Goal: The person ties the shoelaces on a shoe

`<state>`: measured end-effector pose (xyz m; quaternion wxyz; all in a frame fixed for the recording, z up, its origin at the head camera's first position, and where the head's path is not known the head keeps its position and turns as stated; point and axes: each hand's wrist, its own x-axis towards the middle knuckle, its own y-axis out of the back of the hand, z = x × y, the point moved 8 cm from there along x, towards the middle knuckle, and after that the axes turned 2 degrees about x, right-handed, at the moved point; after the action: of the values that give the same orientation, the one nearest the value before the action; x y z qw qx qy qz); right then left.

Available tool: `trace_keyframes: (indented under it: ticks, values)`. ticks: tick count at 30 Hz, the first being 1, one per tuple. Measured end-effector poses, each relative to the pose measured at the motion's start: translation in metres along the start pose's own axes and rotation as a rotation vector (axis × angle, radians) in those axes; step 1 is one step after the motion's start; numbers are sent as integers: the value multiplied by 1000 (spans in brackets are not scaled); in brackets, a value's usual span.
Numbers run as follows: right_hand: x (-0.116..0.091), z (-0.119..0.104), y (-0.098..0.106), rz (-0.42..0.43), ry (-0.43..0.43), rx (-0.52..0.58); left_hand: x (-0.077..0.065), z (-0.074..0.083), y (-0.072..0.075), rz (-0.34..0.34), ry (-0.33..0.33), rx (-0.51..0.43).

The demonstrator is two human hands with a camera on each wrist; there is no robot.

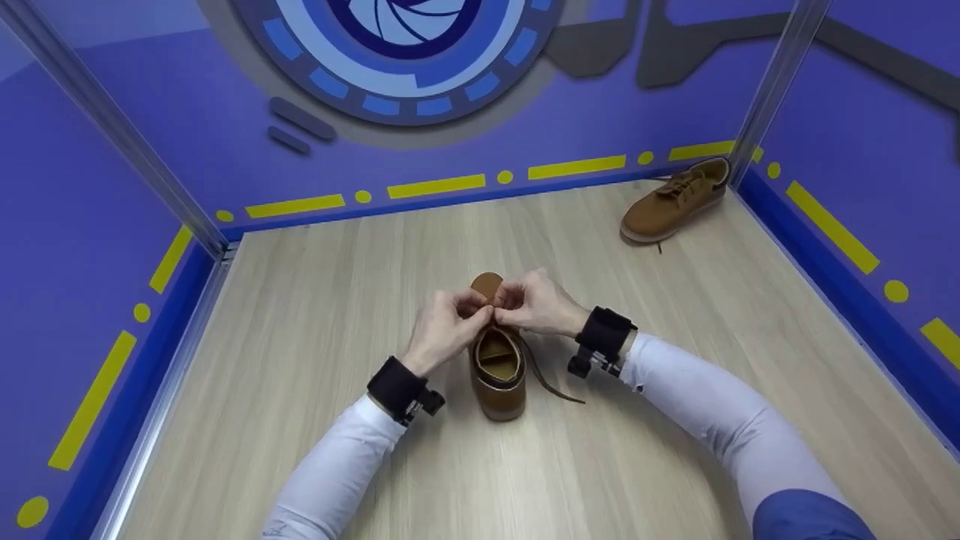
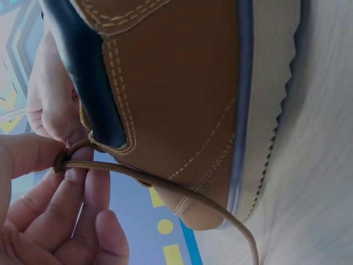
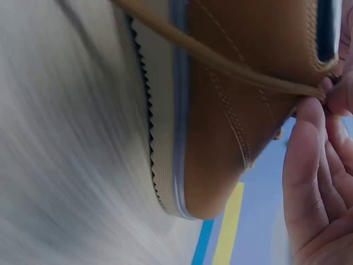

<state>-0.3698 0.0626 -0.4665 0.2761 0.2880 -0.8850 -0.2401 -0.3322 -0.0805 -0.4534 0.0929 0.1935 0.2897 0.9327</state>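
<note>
A brown leather lace-up shoe (image 1: 501, 401) stands on the tabletop, toe pointing away, its opening facing up. Over its lacing my left hand (image 1: 442, 330) pinches the brown shoelace (image 2: 187, 192) between thumb and fingers, where the left wrist view shows a small loop or knot. My right hand (image 1: 541, 306) meets it there, thumb and fingertips pinching lace at the same spot; exactly which strand is hidden by the fingers. One lace end trails down each side of the shoe, the right one lying on the table.
A matching brown shoe (image 1: 671, 202) lies at the back right corner, its laces loose. Blue printed panels (image 1: 420, 165) with yellow marks enclose the wooden tabletop (image 1: 337, 300) at the back and sides. Metal posts (image 1: 772, 82) stand at the corners.
</note>
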Motion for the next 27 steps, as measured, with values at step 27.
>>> trace_keyframes:
  ticks: [27]
  values:
    - [-7,31,-14,-41,-361,821,1,3,-1,26,-38,-32]
